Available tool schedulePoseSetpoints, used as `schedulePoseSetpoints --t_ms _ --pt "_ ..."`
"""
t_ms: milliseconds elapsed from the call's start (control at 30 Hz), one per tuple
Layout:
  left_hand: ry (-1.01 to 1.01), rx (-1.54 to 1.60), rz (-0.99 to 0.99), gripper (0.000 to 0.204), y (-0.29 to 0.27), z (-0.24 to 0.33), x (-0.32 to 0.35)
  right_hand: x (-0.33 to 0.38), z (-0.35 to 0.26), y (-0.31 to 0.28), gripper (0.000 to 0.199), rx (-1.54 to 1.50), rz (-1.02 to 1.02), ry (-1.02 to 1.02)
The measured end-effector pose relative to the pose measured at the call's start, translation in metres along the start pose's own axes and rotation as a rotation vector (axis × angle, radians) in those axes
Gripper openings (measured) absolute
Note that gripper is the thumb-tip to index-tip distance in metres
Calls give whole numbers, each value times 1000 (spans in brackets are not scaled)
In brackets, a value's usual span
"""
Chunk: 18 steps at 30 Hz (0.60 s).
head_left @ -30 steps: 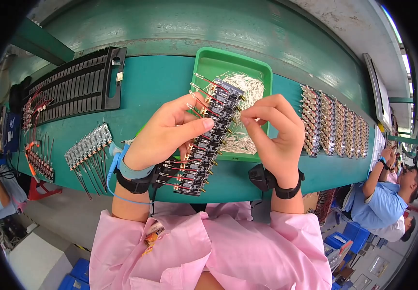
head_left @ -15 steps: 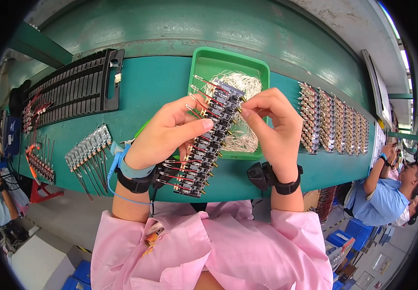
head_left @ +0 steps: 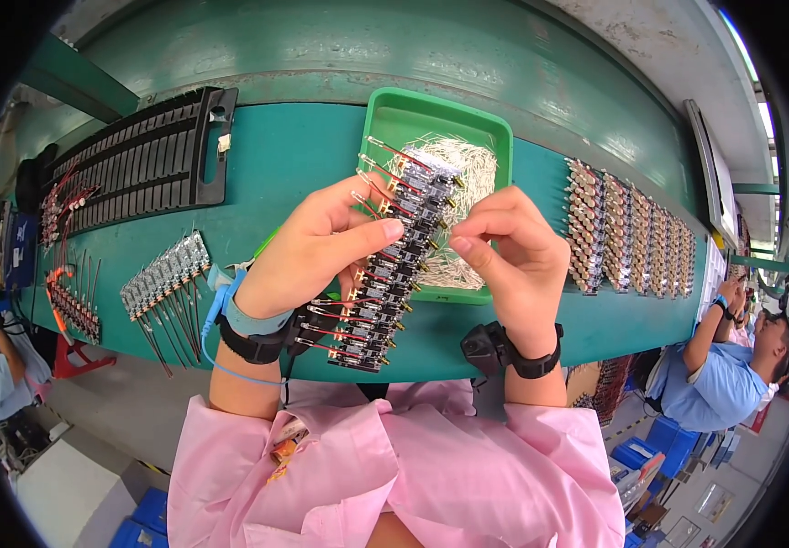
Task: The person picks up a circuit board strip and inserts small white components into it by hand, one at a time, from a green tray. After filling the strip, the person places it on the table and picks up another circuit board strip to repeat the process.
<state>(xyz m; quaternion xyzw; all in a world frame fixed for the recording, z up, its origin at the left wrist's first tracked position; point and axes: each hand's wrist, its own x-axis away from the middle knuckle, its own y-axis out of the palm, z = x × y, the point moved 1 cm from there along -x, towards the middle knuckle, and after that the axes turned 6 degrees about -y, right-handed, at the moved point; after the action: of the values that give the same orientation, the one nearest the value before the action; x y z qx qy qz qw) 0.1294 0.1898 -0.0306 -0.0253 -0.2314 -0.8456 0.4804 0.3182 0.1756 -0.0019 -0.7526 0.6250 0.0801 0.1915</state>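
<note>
A long black strip of small components with red leads and brass tips (head_left: 393,265) is held above the near edge of the teal surface (head_left: 303,173), tilted from near-left to far-right. The left hand (head_left: 312,251) has its grip closed around the strip's middle; the right hand (head_left: 513,260) pinches at a brass tip, apparently seating or checking one part. The next move seems to call for fine fingertip placement. Just behind sits one green plastic tray (head_left: 413,119) of loose thin metal pins (head_left: 463,164); one black slotted rack (head_left: 139,164) lies far left.
</note>
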Motion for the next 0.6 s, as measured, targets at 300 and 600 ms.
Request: schedulePoseSetpoints --t_ms 300,600 --pt "-14 -13 -1 21 -1 0 1 -1 -2 0 12 89 -19 -30" --pt "2 -3 6 20 1 1 1 -1 -3 0 12 122 -43 -42"
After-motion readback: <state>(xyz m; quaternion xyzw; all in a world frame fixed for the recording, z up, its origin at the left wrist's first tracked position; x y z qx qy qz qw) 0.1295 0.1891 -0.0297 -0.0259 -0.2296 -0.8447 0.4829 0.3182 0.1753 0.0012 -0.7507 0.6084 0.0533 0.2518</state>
